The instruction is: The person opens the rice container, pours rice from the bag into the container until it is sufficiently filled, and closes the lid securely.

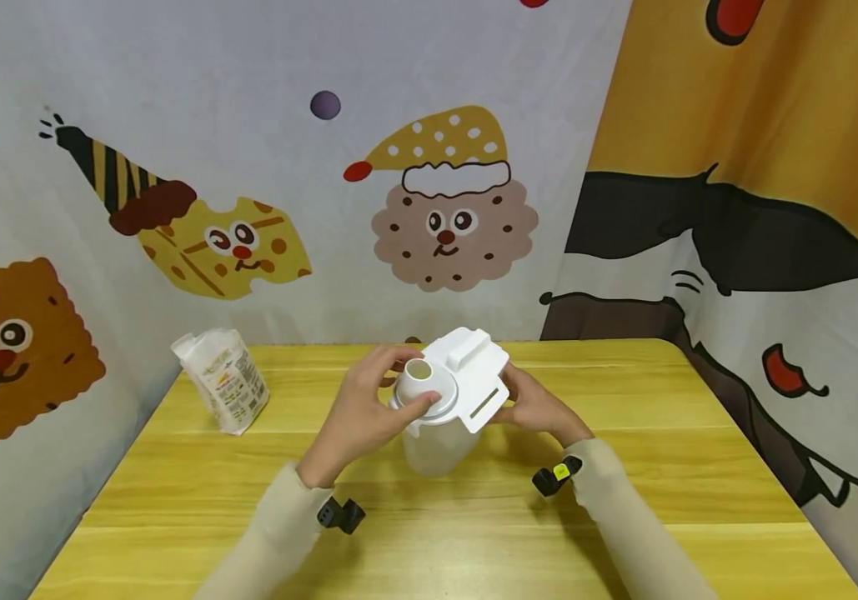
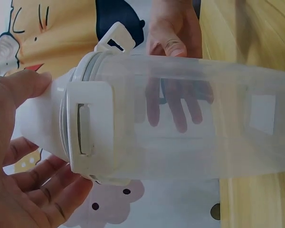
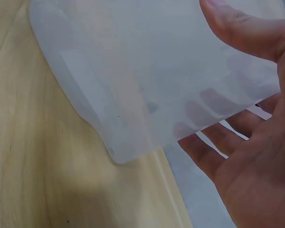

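Observation:
A translucent plastic storage container (image 2: 171,118) with a white lid (image 1: 477,367) stands on the table in front of me. The lid has a round collar with a short hollow spout (image 1: 419,371) and slotted side flaps. My left hand (image 1: 376,400) grips the lid around its round part, thumb on the near side and fingers curled over the far side. My right hand (image 1: 541,404) holds the container's right side; its fingers (image 3: 213,147) curl behind the wall and show through the plastic, with the thumb across the front.
A white printed bag (image 1: 226,379) stands on the wooden table (image 1: 459,550) at the back left. Behind the table hangs a cartoon-printed cloth (image 1: 248,67). Each wrist wears a small black camera (image 1: 341,515) over a light sleeve.

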The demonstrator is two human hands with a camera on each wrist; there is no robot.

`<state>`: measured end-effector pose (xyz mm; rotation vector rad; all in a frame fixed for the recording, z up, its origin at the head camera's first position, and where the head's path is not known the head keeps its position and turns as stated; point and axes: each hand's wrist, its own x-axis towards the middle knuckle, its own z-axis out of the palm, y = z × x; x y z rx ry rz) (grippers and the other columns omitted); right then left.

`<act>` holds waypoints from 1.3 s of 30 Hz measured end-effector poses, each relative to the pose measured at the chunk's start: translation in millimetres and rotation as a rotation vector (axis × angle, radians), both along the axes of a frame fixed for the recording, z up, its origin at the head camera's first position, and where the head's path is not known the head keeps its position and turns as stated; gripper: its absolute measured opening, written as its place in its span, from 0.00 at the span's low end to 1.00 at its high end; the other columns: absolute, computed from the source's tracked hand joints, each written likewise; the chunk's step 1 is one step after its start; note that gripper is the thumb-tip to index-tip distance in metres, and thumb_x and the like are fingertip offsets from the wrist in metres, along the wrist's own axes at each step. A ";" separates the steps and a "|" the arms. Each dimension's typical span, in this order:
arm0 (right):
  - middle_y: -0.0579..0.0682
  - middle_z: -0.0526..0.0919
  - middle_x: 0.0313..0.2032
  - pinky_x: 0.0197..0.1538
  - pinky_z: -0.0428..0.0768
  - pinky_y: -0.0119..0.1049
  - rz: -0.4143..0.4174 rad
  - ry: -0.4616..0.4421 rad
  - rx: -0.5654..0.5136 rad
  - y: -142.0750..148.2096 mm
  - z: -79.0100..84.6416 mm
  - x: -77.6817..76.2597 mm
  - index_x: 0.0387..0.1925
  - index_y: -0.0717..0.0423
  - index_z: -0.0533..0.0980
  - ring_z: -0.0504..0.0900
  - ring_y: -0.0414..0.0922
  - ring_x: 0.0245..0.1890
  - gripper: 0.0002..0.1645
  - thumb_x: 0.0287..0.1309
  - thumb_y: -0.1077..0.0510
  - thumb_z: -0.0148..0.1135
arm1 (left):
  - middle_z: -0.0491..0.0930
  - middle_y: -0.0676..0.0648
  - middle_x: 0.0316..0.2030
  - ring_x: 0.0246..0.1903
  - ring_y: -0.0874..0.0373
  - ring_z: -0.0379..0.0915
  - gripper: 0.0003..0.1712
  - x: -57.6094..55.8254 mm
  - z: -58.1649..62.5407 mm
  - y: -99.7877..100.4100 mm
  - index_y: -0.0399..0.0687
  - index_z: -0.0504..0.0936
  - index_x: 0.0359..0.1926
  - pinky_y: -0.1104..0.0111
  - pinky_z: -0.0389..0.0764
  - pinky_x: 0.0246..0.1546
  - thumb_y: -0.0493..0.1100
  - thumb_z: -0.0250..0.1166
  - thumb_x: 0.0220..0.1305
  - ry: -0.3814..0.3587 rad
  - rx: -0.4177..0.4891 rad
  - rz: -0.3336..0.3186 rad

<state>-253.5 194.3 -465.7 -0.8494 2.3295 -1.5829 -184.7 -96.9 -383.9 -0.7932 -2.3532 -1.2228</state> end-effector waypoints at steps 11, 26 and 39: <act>0.53 0.66 0.75 0.72 0.68 0.64 -0.033 0.017 0.023 0.9 1.6 4.2 0.80 0.45 0.56 0.66 0.56 0.74 0.61 0.50 0.60 0.80 | 0.83 0.55 0.51 0.51 0.62 0.79 0.28 -3.2 4.5 -6.6 0.48 0.81 0.58 0.61 0.84 0.50 0.52 0.77 0.59 0.032 -0.064 -0.056; 0.50 0.63 0.76 0.73 0.67 0.63 -0.250 0.050 0.005 -18.3 -0.1 38.3 0.80 0.37 0.49 0.64 0.55 0.75 0.71 0.42 0.51 0.86 | 0.83 0.52 0.58 0.59 0.57 0.80 0.28 -15.2 1.9 -16.5 0.46 0.80 0.61 0.60 0.80 0.63 0.47 0.75 0.62 -0.087 -0.023 -0.229; 0.51 0.65 0.75 0.72 0.68 0.63 -0.254 0.051 -0.001 -19.0 -1.3 33.8 0.79 0.38 0.51 0.67 0.55 0.73 0.70 0.41 0.50 0.86 | 0.84 0.54 0.54 0.55 0.59 0.81 0.26 -12.9 0.8 -12.7 0.50 0.82 0.59 0.62 0.82 0.61 0.47 0.76 0.61 -0.090 -0.001 -0.207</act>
